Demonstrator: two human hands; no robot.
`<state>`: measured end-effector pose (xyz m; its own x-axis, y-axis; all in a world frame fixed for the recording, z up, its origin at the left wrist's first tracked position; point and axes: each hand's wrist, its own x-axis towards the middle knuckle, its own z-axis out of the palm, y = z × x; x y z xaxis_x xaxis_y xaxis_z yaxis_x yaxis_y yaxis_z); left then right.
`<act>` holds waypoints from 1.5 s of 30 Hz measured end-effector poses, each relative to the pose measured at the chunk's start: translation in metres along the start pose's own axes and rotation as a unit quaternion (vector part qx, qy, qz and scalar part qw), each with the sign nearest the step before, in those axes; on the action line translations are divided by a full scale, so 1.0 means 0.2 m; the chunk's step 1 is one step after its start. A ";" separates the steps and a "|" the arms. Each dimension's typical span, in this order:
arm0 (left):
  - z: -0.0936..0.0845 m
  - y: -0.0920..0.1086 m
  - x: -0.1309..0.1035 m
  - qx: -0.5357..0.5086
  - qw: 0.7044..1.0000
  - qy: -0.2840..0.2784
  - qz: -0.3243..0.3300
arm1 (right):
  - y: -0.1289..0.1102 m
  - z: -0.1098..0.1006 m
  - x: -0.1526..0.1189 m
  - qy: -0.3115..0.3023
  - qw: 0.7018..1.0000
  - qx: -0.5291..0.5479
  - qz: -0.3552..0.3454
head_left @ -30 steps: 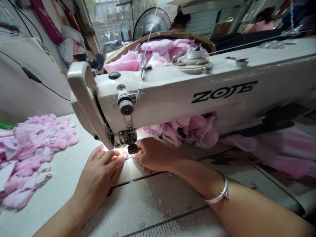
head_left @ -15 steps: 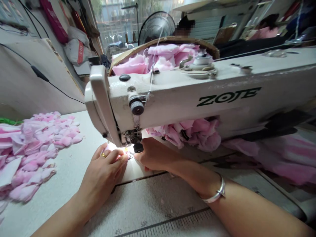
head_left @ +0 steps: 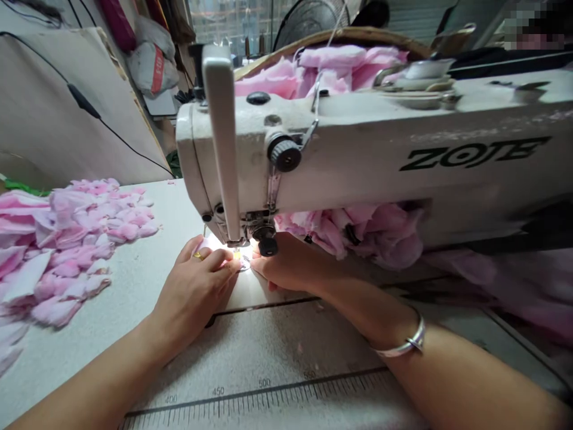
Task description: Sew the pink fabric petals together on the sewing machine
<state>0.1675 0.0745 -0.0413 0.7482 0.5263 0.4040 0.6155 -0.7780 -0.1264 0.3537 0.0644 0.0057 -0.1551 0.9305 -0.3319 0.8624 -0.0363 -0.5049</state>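
Note:
Both my hands are at the needle area of a white sewing machine, under its bright lamp. My left hand, with a gold ring, lies left of the presser foot; its fingers are bent together and press on a small pale pink fabric piece. To the right of the foot, my right hand has its fingers closed in a pinch close to the left fingertips. Whatever the right fingers hold is hidden by the hand, the machine's black knob and the glare. A silver bangle circles my right wrist.
Pink and white fabric pieces are heaped at left. More pink fabric bunches behind the needle, under the machine arm. Behind the machine stands a basket of pink pieces. A printed ruler runs along the table's front edge.
The view has shifted, so the machine's arm now sits higher and further right in the picture. Both hands stay beside the presser foot, with their grip looking the same.

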 end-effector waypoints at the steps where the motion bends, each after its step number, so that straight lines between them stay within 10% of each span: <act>1: 0.00 0.00 0.00 0.002 1.000 0.005 0.000 | 0.00 0.00 0.00 0.011 1.000 -0.014 -0.008; 13: 0.03 -0.05 0.00 -0.096 0.995 0.012 -0.018 | 0.12 0.07 -0.06 0.204 0.951 -0.195 -0.129; 45: -0.02 0.02 -0.06 -0.108 0.989 -0.099 -0.023 | 0.13 0.09 -0.03 0.177 0.960 -0.158 -0.148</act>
<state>0.1602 0.0628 -0.0439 0.7680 0.6026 0.2170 0.5981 -0.7959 0.0935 0.3682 0.0517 -0.0203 -0.2905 0.9507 0.1082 0.9174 0.3089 -0.2508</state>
